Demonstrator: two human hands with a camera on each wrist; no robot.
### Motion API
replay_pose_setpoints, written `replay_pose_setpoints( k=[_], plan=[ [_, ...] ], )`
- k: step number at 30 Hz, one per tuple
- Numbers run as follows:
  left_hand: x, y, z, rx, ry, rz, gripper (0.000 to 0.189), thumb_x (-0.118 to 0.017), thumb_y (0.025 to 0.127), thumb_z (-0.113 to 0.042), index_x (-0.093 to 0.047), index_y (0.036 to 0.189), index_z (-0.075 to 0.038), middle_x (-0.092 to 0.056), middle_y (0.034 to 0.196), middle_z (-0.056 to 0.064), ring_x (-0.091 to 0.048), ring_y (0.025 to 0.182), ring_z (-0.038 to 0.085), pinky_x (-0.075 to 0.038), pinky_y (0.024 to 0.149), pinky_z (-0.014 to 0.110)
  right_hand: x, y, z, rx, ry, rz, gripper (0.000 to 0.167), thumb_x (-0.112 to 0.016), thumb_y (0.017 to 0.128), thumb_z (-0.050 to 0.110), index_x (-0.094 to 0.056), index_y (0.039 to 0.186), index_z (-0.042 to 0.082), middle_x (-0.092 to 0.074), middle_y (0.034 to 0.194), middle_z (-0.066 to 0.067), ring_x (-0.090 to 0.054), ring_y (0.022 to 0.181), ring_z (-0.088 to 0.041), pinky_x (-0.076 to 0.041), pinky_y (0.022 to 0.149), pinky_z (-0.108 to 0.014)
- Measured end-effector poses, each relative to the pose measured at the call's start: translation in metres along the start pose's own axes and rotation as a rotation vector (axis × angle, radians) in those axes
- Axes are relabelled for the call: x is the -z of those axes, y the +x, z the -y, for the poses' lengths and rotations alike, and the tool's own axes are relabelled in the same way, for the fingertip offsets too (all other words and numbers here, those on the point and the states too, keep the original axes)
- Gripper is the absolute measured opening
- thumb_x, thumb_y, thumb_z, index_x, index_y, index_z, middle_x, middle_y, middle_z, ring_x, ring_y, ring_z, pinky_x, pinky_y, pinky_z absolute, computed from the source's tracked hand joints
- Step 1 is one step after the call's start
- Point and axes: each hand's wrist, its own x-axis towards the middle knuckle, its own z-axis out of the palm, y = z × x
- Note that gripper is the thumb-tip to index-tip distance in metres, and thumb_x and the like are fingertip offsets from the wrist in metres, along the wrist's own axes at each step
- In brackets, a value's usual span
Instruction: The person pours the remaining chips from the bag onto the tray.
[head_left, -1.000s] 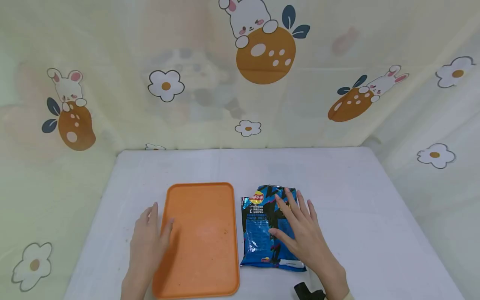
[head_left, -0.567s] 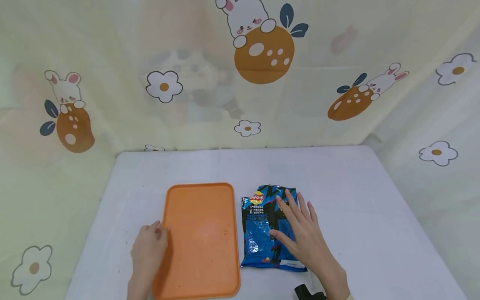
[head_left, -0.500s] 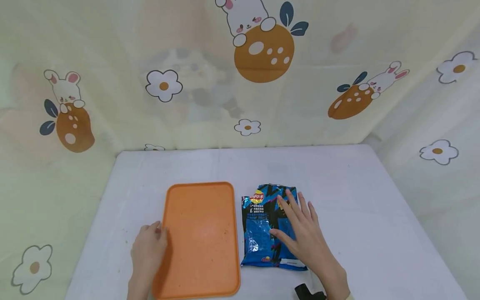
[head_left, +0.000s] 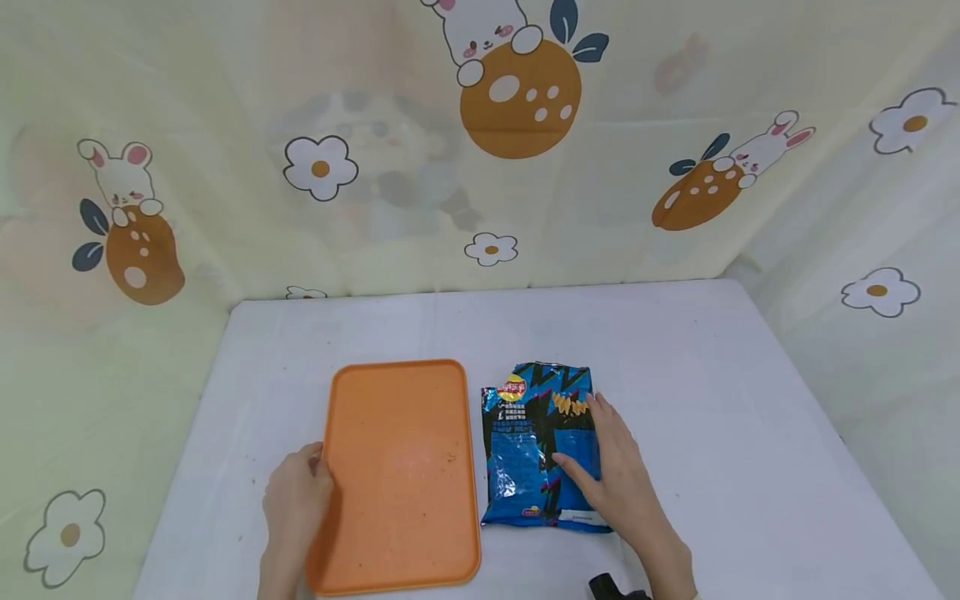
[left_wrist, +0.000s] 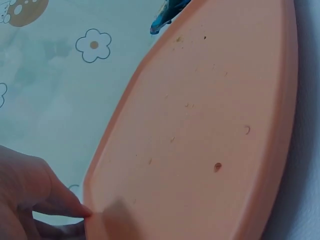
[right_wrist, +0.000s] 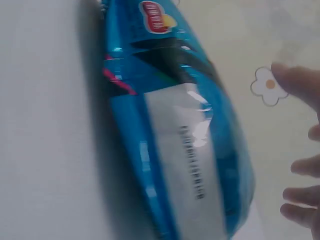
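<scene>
An orange tray [head_left: 401, 475] lies upright-lengthwise on the white table, with small crumbs on its surface. At its left edge my left hand [head_left: 296, 500] pinches the rim; the left wrist view shows thumb and finger [left_wrist: 62, 200] meeting at the tray's edge [left_wrist: 112, 120]. To the right of the tray lies a blue and black chip bag [head_left: 517, 467], puffed and shiny, with a white printed strip [right_wrist: 187, 160]. Over the bag's right side is my right hand [head_left: 626, 483], fingers relaxed and spread along that edge, thumb over the front.
A black object [head_left: 611, 587] sits at the front edge beside my right wrist. Behind the white table [head_left: 720, 375] hangs a pale curtain [head_left: 405, 233] with printed rabbits and flowers, which also runs along both sides.
My left hand has come down and taken hold of the tray's left rim. The right hand has slid from the bag's face toward its right edge, its fingers drawing closer together.
</scene>
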Motion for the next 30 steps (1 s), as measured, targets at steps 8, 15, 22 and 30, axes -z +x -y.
replay_pose_setpoints(
  k=[8,15,22,30],
  plan=[
    [0.0,-0.001,0.002,0.0,-0.018,-0.01,0.036,-0.052,0.097,-0.005,-0.065,0.127,0.009,-0.073,0.105,0.029,-0.071,0.085,0.042,-0.054,0.058,0.045,-0.008,-0.014,0.001,-0.422,0.158,0.013,0.085,-0.071,0.097,0.039,-0.028,0.159,-0.001,-0.046,0.152,-0.029,-0.06,0.122,-0.044,-0.055,0.094,-0.056],
    [-0.001,-0.002,0.001,0.015,-0.009,-0.021,0.035,-0.052,0.097,-0.005,-0.065,0.127,0.008,-0.072,0.105,0.029,-0.071,0.087,0.043,-0.054,0.06,0.047,-0.012,-0.02,0.005,-0.565,0.225,0.032,0.081,-0.068,0.1,0.036,-0.026,0.157,-0.003,-0.052,0.144,-0.034,-0.062,0.117,-0.048,-0.054,0.094,-0.058],
    [-0.001,-0.001,0.0,0.028,0.005,-0.036,0.035,-0.053,0.096,-0.004,-0.065,0.127,0.007,-0.072,0.101,0.027,-0.07,0.081,0.037,-0.053,0.058,0.045,-0.016,-0.02,0.01,-0.636,0.241,0.042,0.077,-0.067,0.1,0.036,-0.031,0.153,-0.006,-0.058,0.132,-0.04,-0.064,0.112,-0.052,-0.055,0.091,-0.059],
    [-0.003,-0.001,0.002,0.045,0.003,-0.025,0.035,-0.054,0.098,-0.005,-0.064,0.13,0.007,-0.071,0.1,0.027,-0.065,0.074,0.03,-0.048,0.055,0.037,-0.018,-0.018,0.005,-0.755,0.317,0.089,0.084,-0.07,0.096,0.046,-0.039,0.145,-0.014,-0.057,0.133,-0.04,-0.063,0.118,-0.05,-0.051,0.097,-0.057]
  ],
)
